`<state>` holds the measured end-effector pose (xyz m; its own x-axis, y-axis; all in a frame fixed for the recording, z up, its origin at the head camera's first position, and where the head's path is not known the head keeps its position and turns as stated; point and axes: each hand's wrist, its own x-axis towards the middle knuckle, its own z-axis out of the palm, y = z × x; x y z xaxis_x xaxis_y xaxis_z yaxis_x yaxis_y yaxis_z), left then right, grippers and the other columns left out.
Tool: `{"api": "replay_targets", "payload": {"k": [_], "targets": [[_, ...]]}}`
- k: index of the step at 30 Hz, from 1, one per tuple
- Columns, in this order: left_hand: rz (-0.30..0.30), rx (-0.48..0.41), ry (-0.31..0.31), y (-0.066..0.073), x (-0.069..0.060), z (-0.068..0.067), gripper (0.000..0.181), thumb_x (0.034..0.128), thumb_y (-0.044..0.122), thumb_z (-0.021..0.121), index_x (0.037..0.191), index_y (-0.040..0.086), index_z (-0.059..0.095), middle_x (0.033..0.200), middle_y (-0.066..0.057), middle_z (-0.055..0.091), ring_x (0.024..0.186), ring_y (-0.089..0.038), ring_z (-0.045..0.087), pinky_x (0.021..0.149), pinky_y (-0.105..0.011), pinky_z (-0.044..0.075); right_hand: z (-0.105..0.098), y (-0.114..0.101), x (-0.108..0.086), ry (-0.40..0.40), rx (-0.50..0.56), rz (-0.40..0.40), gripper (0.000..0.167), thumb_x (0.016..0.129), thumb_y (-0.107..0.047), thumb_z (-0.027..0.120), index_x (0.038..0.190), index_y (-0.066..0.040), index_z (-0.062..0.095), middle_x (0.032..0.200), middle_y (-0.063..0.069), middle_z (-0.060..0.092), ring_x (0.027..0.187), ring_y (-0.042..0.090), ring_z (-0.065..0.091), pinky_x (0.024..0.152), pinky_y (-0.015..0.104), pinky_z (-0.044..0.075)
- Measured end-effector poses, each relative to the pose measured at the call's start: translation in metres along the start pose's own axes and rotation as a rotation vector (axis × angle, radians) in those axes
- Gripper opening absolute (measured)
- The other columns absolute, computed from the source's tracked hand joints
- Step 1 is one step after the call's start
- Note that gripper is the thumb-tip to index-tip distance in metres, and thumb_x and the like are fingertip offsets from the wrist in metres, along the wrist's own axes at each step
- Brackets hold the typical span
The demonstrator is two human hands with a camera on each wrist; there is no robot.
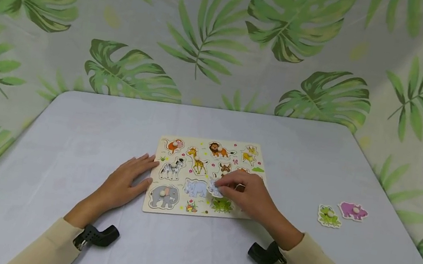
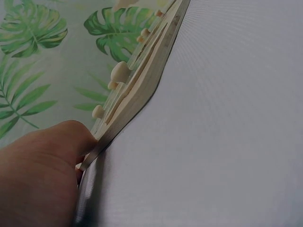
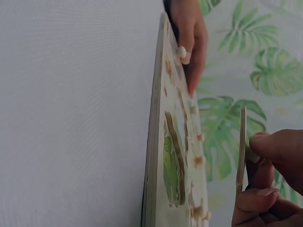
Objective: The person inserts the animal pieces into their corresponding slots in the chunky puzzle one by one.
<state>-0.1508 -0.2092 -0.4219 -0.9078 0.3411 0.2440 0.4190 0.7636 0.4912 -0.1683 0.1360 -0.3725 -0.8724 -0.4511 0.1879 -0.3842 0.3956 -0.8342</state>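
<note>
A wooden knob puzzle board with animal pictures lies on the table. My right hand pinches a grey-blue puzzle piece above the board, thumb and fingers at its knob. The right wrist view shows that piece edge-on, held apart from the board. Below and to the left of it is the rhino recess; the frog recess lies just below. With fingers extended, my left hand rests at the board's left edge, its thumb touching the rim in the left wrist view.
To the right on the white-covered table lie a green frog piece and a purple hippo piece. Elephant, zebra, giraffe and lion pieces sit in the board. A leaf-patterned cloth hangs behind.
</note>
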Motion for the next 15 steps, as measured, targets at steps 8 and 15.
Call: {"api": "replay_targets", "payload": {"k": [8,15], "targets": [[0.011,-0.012,0.008,-0.002,-0.002,0.000,0.049,0.0966,0.025,0.058,0.143,0.011,0.048,0.152,-0.008,0.038,0.142,-0.030,0.028,0.118,-0.048,0.017,0.008,-0.003,0.006,0.004,-0.024,0.002,0.013,0.085,-0.011,0.073,0.093,-0.021,0.077,0.089,-0.008,0.067,0.077,0.015,0.055,0.064,0.023,0.048],[0.016,-0.010,0.014,0.000,-0.001,0.000,0.049,0.0965,0.025,0.058,0.142,0.010,0.049,0.151,-0.009,0.039,0.142,-0.030,0.029,0.118,-0.048,0.018,0.015,-0.004,0.011,-0.003,-0.022,-0.017,0.013,0.085,-0.012,0.073,0.093,-0.022,0.077,0.081,-0.007,0.064,0.068,0.015,0.050,0.057,0.022,0.041]]}}
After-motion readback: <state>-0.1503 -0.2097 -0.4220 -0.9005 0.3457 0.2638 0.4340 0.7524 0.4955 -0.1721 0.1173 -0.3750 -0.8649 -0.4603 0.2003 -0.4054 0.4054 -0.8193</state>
